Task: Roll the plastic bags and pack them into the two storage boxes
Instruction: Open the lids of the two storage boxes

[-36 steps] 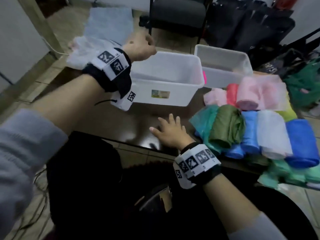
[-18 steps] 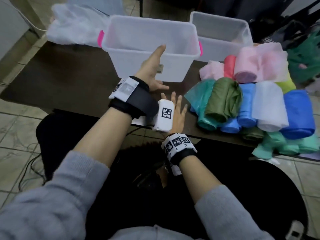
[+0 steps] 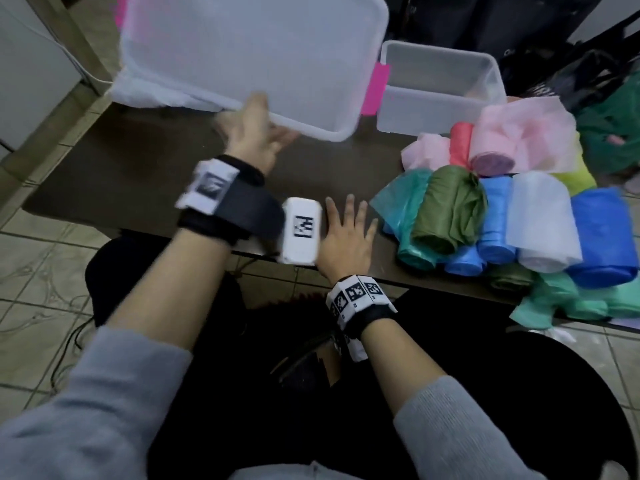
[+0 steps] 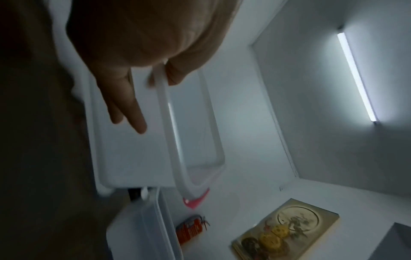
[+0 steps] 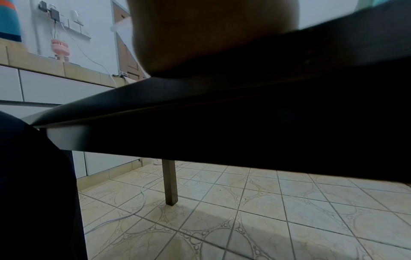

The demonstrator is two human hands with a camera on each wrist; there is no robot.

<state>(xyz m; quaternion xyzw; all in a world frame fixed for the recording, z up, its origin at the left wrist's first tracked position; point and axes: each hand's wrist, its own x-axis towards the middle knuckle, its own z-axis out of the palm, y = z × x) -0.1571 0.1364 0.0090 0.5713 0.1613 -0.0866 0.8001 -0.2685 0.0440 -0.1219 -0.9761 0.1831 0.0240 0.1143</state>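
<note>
My left hand [image 3: 256, 136] grips the near rim of the big translucent storage box [image 3: 249, 53], thumb inside and fingers on the outer wall. The box is tilted with its opening towards me, and nothing shows inside. In the left wrist view the left hand [image 4: 142, 52] pinches the box rim [image 4: 169, 123]. The second storage box [image 3: 440, 88] stands upright behind it on the right. A pile of rolled plastic bags [image 3: 502, 216] in pink, green, blue and white lies right of my right hand [image 3: 346, 237], which rests flat and open on the dark table [image 3: 138, 174].
A pink latch [image 3: 375, 88] sticks out on the tilted box's right end. A crumpled white bag [image 3: 138, 95] lies under the box's far left. Dark bags and a chair crowd the floor beyond the table. The right wrist view shows the table edge [image 5: 200, 105] and tiled floor.
My left hand went from reaching towards the big box's front to gripping its rim, and the box has tipped up towards me. The right hand has stayed flat on the table.
</note>
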